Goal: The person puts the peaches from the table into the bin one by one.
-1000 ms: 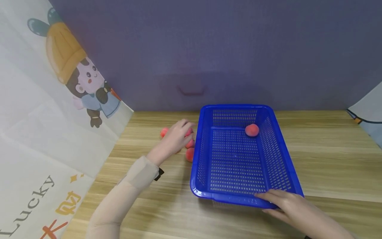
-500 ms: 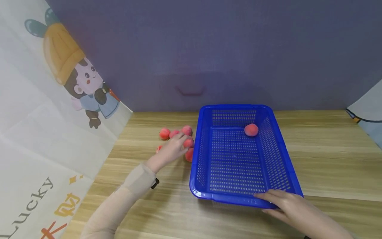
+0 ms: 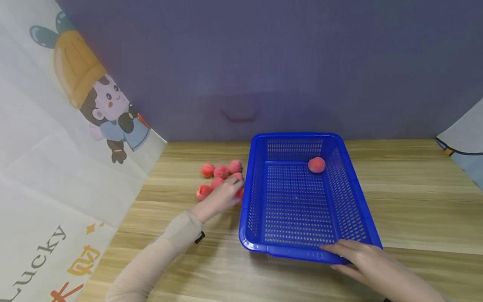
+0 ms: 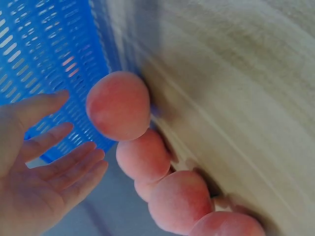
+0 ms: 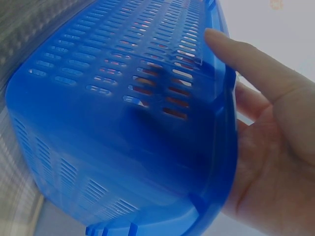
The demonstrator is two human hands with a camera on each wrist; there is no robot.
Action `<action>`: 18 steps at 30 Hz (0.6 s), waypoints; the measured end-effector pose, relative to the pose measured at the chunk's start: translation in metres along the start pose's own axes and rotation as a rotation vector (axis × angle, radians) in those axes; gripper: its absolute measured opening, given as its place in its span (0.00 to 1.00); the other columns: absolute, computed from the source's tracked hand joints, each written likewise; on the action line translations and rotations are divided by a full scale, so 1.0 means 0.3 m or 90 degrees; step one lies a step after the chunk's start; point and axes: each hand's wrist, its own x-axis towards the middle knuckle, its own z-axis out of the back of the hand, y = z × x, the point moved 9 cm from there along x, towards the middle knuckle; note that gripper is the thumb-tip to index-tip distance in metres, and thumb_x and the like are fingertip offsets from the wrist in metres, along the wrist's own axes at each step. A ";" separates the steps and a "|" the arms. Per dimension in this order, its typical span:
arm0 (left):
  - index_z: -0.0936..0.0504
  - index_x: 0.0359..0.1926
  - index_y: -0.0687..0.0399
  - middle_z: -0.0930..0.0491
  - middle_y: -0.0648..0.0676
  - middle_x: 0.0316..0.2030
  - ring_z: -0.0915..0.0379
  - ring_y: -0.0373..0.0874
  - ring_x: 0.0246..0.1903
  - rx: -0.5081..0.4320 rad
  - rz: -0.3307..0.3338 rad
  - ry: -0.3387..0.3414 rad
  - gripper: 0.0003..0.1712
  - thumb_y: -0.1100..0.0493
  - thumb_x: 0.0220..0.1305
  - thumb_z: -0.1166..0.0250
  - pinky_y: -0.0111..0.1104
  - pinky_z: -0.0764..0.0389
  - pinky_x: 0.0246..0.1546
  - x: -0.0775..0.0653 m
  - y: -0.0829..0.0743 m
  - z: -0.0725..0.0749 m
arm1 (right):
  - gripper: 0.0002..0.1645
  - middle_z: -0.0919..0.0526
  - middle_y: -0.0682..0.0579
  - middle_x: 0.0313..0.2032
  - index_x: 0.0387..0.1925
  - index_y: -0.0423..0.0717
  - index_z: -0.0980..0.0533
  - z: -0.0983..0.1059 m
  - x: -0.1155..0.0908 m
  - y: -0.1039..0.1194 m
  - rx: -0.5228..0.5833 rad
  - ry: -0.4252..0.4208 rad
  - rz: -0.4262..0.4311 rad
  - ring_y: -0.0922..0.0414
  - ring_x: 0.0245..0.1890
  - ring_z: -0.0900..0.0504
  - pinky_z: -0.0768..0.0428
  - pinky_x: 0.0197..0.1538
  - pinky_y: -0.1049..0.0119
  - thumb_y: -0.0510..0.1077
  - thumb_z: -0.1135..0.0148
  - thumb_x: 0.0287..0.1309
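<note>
My left hand [image 3: 223, 196] is over the peaches on the left of the basket. In the left wrist view its fingers are spread and relaxed, with a gap to the nearest peach [image 4: 119, 105]. Several pink-red peaches lie on the table there, among them one peach [image 3: 204, 192] at the front and another [image 3: 207, 170] farther back. The blue plastic basket [image 3: 309, 251] stands on the table with a single peach [image 3: 317, 165] inside, near its far right corner. My right hand [image 3: 360, 258] grips the basket's front right rim, thumb outside, fingers over the edge.
A dark blue-grey panel [image 3: 241, 71] rises behind the wooden table [image 3: 415, 188]. On the left hangs a white sheet [image 3: 45, 167] with a cartoon figure [image 3: 109, 100]. A black cable [image 3: 462, 152] runs at the far right edge.
My left hand has drawn back from the farther peaches toward the nearer ones by the basket, uncovering several. The right hand stays on the rim, and the basket has barely moved.
</note>
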 end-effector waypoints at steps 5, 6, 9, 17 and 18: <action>0.26 0.37 0.60 0.31 0.57 0.36 0.30 0.48 0.32 0.001 0.012 0.036 0.17 0.62 0.43 0.33 0.35 0.25 0.30 -0.007 0.009 -0.037 | 0.18 0.20 0.57 0.32 0.40 0.50 0.22 -0.002 0.000 0.000 0.003 0.002 -0.002 0.56 0.32 0.20 0.21 0.31 0.62 0.49 0.35 0.44; 0.26 0.37 0.59 0.31 0.57 0.36 0.30 0.47 0.32 -0.001 0.011 0.039 0.17 0.61 0.44 0.33 0.35 0.25 0.30 -0.008 0.010 -0.042 | 0.18 0.20 0.57 0.32 0.40 0.51 0.22 -0.003 0.000 -0.001 0.004 0.003 -0.003 0.56 0.32 0.20 0.21 0.31 0.62 0.49 0.35 0.44; 0.26 0.37 0.59 0.32 0.57 0.37 0.30 0.47 0.30 -0.006 0.010 0.040 0.17 0.60 0.45 0.32 0.35 0.25 0.30 -0.011 0.014 -0.053 | 0.18 0.20 0.57 0.32 0.40 0.50 0.22 -0.002 0.000 0.000 0.003 0.000 -0.001 0.57 0.32 0.20 0.21 0.31 0.62 0.49 0.35 0.45; 0.25 0.39 0.60 0.30 0.58 0.37 0.28 0.48 0.33 0.001 0.007 0.043 0.18 0.60 0.46 0.33 0.36 0.24 0.33 -0.013 0.026 -0.081 | 0.18 0.20 0.58 0.32 0.41 0.51 0.22 -0.002 0.001 -0.001 0.001 0.003 -0.005 0.57 0.32 0.20 0.21 0.31 0.62 0.50 0.36 0.45; 0.25 0.40 0.61 0.30 0.58 0.38 0.28 0.49 0.34 -0.002 0.006 0.043 0.18 0.60 0.46 0.33 0.37 0.24 0.33 -0.014 0.025 -0.082 | 0.18 0.20 0.58 0.32 0.41 0.51 0.22 -0.003 0.001 -0.001 0.001 0.003 -0.005 0.57 0.32 0.20 0.21 0.31 0.62 0.50 0.36 0.45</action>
